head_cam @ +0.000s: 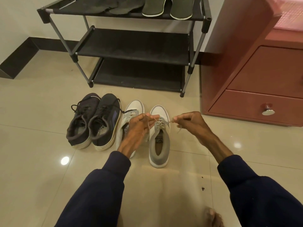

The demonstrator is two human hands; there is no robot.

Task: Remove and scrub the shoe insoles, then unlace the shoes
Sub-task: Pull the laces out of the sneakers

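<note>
Step in hand, as judged from the layout: unlacing. Two green insoles (167,7) lie on the top shelf of the black rack (131,46), with darker insoles beside them, so the removal stage appears complete. Whether they have been scrubbed cannot be told.

1. Far left on the floor, the dark pair (93,122) stands with its laces threaded. Leave it for later.
2. Just beside it stands the left grey-and-white shoe (134,105), partly hidden behind your left hand (139,126).
3. The left grip is clamped on one end of the lace (165,122), pinched at the fingertips, with the loose end trailing down.
4. The right grey-and-white shoe (159,145) sits between your hands, toe pointing away, with the lace crossing its upper eyelets.
5. Your right hand (190,122) has its grip closed on the other lace end, pinched between thumb and finger and held out to the side.
6. The red cabinet (262,71) stands at far right, well apart.

Next move, as advised: draw each end out of its top eyelet in turn. Pull evenly so that the shoe does not tip or slide.
</note>
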